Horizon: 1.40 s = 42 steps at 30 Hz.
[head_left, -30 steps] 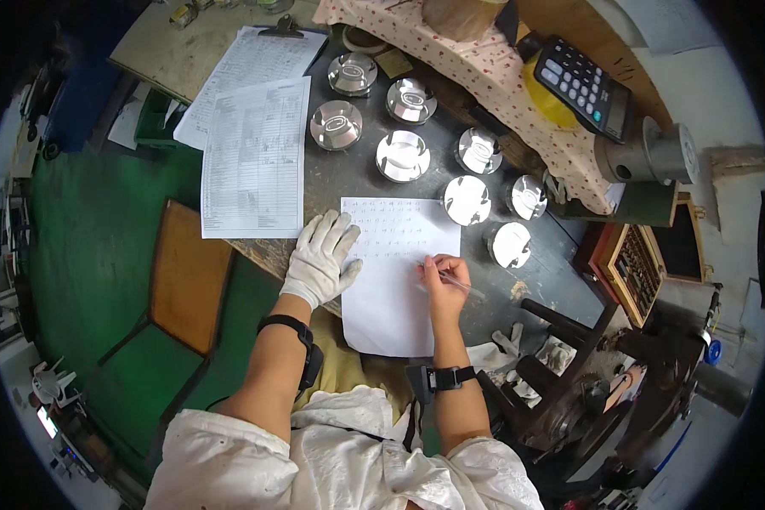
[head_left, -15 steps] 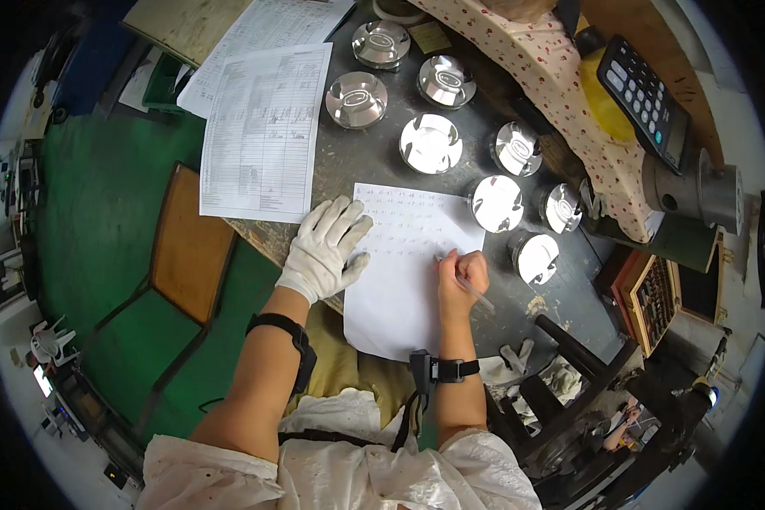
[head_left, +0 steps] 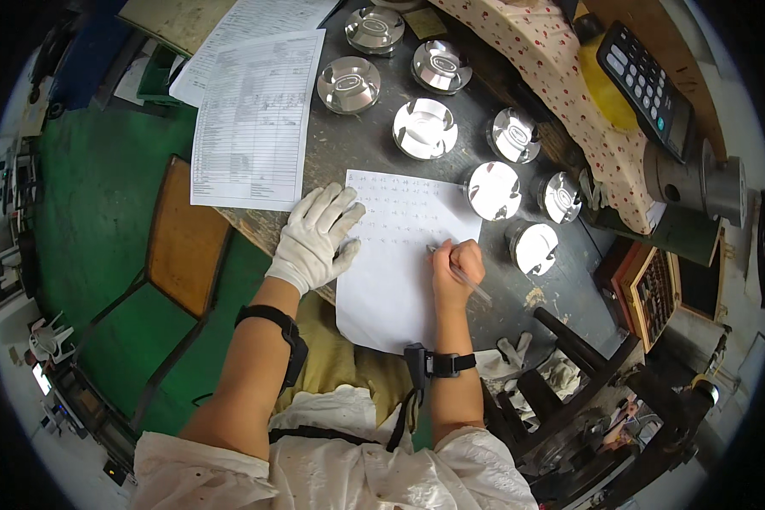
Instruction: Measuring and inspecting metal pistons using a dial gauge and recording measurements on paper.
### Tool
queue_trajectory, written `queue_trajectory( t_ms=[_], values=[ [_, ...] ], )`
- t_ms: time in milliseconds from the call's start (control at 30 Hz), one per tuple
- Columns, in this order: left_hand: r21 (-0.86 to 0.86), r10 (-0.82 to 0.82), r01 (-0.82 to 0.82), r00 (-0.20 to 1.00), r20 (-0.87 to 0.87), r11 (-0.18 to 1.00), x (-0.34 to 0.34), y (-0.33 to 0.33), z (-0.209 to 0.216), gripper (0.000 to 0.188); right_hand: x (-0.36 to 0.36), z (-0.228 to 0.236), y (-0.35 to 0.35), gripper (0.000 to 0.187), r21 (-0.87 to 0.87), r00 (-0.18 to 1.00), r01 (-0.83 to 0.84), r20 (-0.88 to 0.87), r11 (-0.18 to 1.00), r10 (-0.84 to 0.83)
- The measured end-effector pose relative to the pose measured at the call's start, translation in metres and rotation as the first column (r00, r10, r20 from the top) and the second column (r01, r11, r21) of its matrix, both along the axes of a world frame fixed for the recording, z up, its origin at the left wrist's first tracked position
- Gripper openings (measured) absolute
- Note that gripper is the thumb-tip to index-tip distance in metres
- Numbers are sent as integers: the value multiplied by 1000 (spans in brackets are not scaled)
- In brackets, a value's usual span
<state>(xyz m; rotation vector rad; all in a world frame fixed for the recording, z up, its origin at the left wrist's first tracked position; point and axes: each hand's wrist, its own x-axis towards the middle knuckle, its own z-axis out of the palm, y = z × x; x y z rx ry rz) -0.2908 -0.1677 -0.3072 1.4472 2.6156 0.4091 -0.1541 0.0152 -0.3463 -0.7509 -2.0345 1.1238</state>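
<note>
A white sheet of paper (head_left: 382, 293) with rows of small handwritten marks lies on the dark worktop at its near edge. My left hand (head_left: 311, 240), in a white work glove, rests flat with fingers stretched over the sheet's left edge. My bare right hand (head_left: 457, 270) is closed round a slim clear pen (head_left: 474, 287), its tip at the lowest row of marks near the sheet's right side. Beyond and right of the sheet stand several shiny round metal pistons (head_left: 425, 129); the closest is a piston (head_left: 534, 247) just right of my right hand.
Printed forms (head_left: 251, 127) overlap at the far left of the worktop. At the far right a calculator (head_left: 646, 89) leans by a flowered cloth (head_left: 552, 64) and a grey metal cylinder (head_left: 697, 183). A wooden case (head_left: 646, 293) and black machine bars (head_left: 574, 344) lie right; a chair (head_left: 187, 242) stands left.
The whole view has shifted slightly, so the worktop sits a little higher and further left in it. Both hands keep nearly the same places on the sheet, the pen still held.
</note>
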Motion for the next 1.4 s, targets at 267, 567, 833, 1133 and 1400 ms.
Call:
queue_trajectory(
  t_ms=[267,567,833,1133,1400],
  values=[
    [-54,3,-6,999,-51,999,2,0,-1,47,-2,4,-1,31,41,999,-41,-13,998,42],
    [-11,4,-4,1000,-7,1000,1,0,-1,49,-5,6,0,31,52,999,-31,-25,998,32],
    [-1,5,-5,1000,-13,1000,1,0,0,49,0,-3,-2,31,-75,998,28,-47,997,-32],
    [-50,13,-15,999,-36,999,2,1,-1,47,-1,-7,0,31,24,999,37,-26,999,-37],
    [22,13,-13,1000,9,1000,2,0,0,46,12,-2,-4,27,-305,995,93,3,948,-97]
  ],
)
